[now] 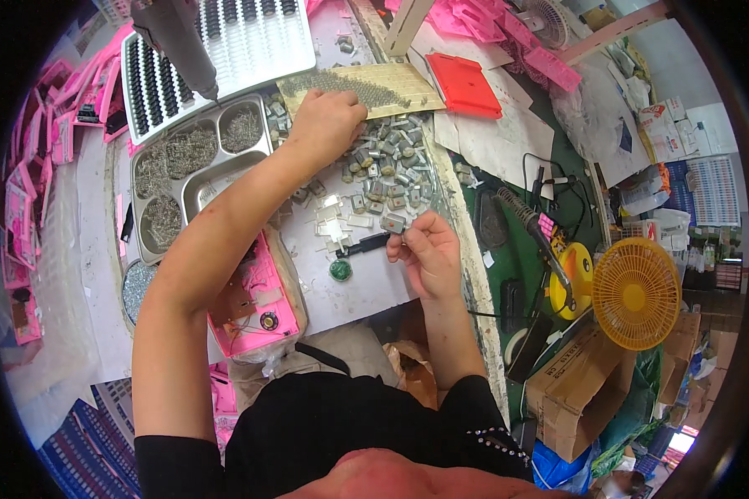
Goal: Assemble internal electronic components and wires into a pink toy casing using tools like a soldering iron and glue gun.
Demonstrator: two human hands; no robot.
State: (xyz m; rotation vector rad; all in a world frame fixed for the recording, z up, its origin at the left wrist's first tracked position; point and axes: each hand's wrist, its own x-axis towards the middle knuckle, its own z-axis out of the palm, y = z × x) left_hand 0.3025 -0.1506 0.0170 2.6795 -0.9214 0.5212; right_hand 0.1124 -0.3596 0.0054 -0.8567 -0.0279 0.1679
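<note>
My right hand is closed in a pinch on a small silver motor, held over the near part of the white bench. Just left of it lie a black stick-shaped tool, a round green lump and several white plastic pieces. My left arm reaches across the bench, and my left hand is at the near edge of a tan sheet covered with small grey parts. Its fingers are curled, and their tips are hidden from view. A pile of small motors lies between the two hands.
A metal compartment tray of small metal parts stands under my left arm. Beyond it sit a white rack of dark parts and a grey power tool. A pink case, a red case and a yellow fan are nearby.
</note>
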